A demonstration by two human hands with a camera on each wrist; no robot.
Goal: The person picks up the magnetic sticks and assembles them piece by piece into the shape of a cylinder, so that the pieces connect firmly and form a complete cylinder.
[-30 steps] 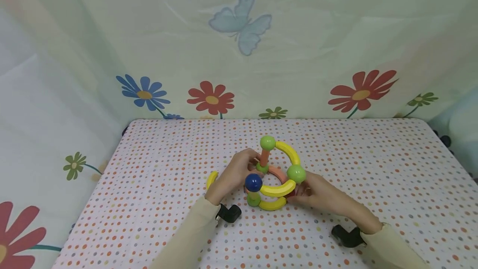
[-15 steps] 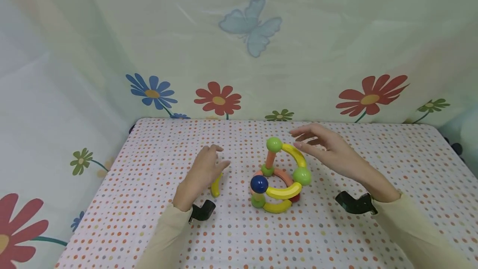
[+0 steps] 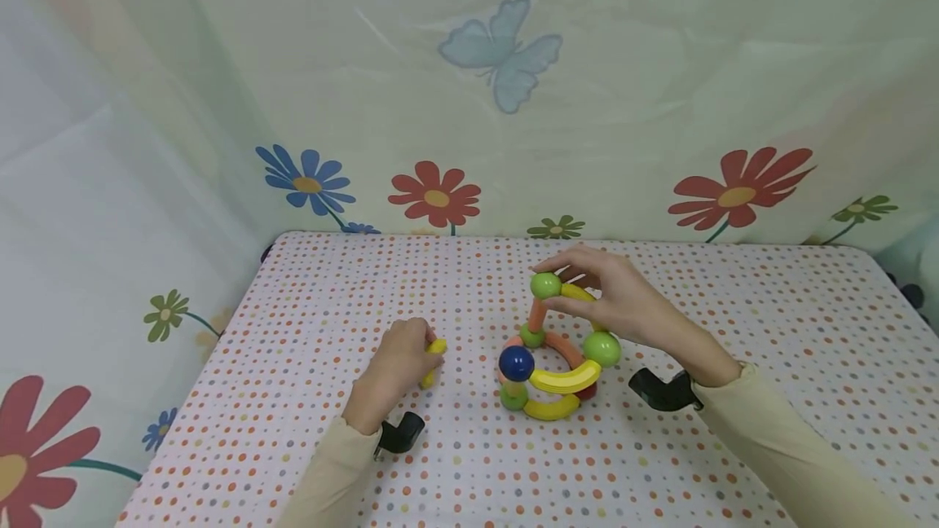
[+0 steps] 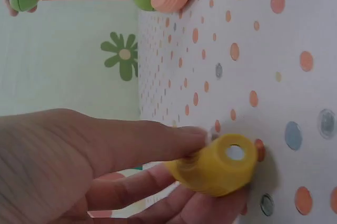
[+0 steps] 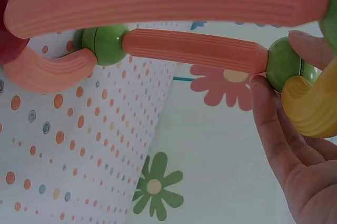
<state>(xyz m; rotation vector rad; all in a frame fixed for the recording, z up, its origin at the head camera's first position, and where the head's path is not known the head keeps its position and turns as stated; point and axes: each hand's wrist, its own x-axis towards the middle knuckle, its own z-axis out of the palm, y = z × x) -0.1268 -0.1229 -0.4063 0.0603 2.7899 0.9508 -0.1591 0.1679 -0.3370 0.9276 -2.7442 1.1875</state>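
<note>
In the head view my left hand [image 3: 392, 369] pinches a loose yellow curved stick [image 3: 437, 346] at the tabletop. The left wrist view shows thumb and fingers around this yellow curved stick [image 4: 226, 166], a silvery disc in its end. My right hand [image 3: 623, 300] grips the top back green ball [image 3: 546, 284] of a ball-and-stick toy frame between thumb and fingers. An orange upright stick [image 5: 195, 50] runs from that ball to a lower green ball [image 5: 109, 45]. On the frame's near side sits a blue ball [image 3: 517, 363], joined by an upper yellow curved stick [image 3: 565, 379] to a green ball [image 3: 601, 349].
The frame stands on a dotted tablecloth [image 3: 469, 463], right of my left hand. Its base has orange and yellow curved sticks and a partly hidden red ball [image 3: 587, 391]. Behind the table hangs a flowered curtain [image 3: 616, 104].
Both hands let go of the frame's lower part. My left hand moved left and took the loose yellow curved stick. My right hand rose and came onto the top green ball.
</note>
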